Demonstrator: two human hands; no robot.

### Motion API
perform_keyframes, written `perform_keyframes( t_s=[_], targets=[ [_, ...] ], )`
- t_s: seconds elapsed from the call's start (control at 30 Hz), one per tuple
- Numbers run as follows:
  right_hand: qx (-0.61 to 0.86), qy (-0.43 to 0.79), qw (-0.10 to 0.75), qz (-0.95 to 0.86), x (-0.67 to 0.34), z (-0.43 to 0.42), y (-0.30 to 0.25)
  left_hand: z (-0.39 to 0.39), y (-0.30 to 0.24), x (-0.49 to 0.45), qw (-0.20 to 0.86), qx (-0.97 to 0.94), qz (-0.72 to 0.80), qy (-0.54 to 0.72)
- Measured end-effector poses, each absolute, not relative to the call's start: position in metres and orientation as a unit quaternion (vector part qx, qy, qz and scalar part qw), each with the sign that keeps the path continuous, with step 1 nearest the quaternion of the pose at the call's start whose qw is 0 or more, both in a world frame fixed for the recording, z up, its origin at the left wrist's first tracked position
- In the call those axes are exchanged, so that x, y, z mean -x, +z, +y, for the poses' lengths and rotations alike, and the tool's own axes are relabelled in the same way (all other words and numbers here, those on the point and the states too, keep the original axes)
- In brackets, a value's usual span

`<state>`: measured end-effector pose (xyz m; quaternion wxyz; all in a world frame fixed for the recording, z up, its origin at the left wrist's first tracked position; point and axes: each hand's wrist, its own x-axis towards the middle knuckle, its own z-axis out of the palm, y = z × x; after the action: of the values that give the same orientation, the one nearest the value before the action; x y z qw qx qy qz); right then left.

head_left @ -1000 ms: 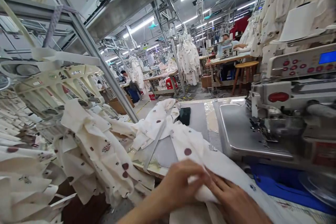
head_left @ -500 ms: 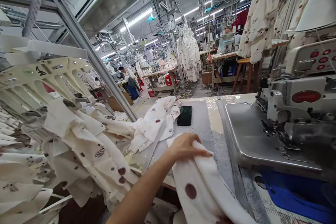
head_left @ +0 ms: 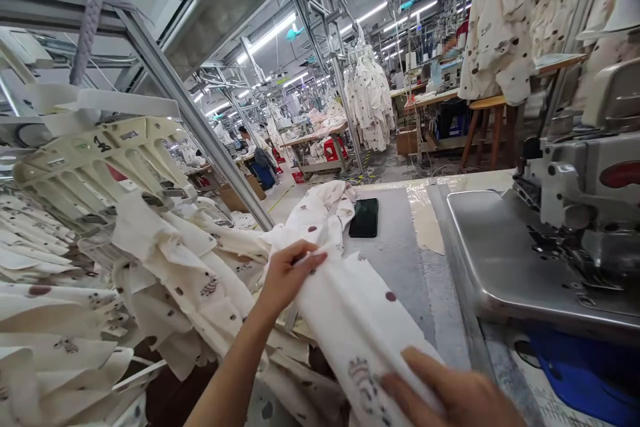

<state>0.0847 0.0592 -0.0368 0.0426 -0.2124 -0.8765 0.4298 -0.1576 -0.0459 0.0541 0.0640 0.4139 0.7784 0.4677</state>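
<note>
A white printed fabric piece (head_left: 357, 307), with brown dots and a zebra motif, stretches across the near side of the table. My left hand (head_left: 290, 273) pinches its far end between thumb and fingers. Lower right, my right hand (head_left: 445, 387) grips the near part of the same fabric, somewhat blurred, with its fingertips on the cloth. Just beyond my left hand lies another crumpled white printed cloth (head_left: 320, 210) on the table. A dark phone (head_left: 364, 218) rests right beside that cloth.
To the right stands a sewing machine (head_left: 575, 193) with a metal bed (head_left: 485, 240). At left, printed garments hang from a cream plastic clamp rack (head_left: 107, 160) by a slanted metal post (head_left: 200, 127). A blue piece (head_left: 580, 373) sits below the machine.
My left hand has moved left with the fabric's end, nearer the crumpled cloth. My right hand has come into view on the fabric. The view has shifted slightly left.
</note>
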Motion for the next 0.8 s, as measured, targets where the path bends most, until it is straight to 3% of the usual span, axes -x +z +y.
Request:
perform_keyframes(
  t_s=[0.23, 0.37, 0.5, 0.67, 0.8],
  targets=[
    [0.280, 0.460, 0.047, -0.841, -0.058, 0.101, -0.041, 0.017, -0.015, 0.172, 0.107, -0.359, 0.852, 0.366],
    [0.280, 0.481, 0.037, -0.830, -0.056, 0.106, -0.050, 0.024, -0.025, 0.179, 0.123, -0.338, 0.870, 0.338],
    [0.256, 0.492, 0.060, -0.830, -0.059, 0.105, -0.062, 0.023, -0.013, 0.182, 0.169, -0.347, 0.853, 0.352],
    [0.193, 0.534, 0.175, -0.805, -0.059, 0.103, -0.064, 0.027, 0.027, 0.161, 0.182, -0.406, 0.743, 0.501],
    [0.145, 0.584, 0.152, -0.784, -0.100, 0.092, -0.039, 0.045, 0.072, 0.123, 0.187, -0.461, 0.642, 0.584]
  ],
)
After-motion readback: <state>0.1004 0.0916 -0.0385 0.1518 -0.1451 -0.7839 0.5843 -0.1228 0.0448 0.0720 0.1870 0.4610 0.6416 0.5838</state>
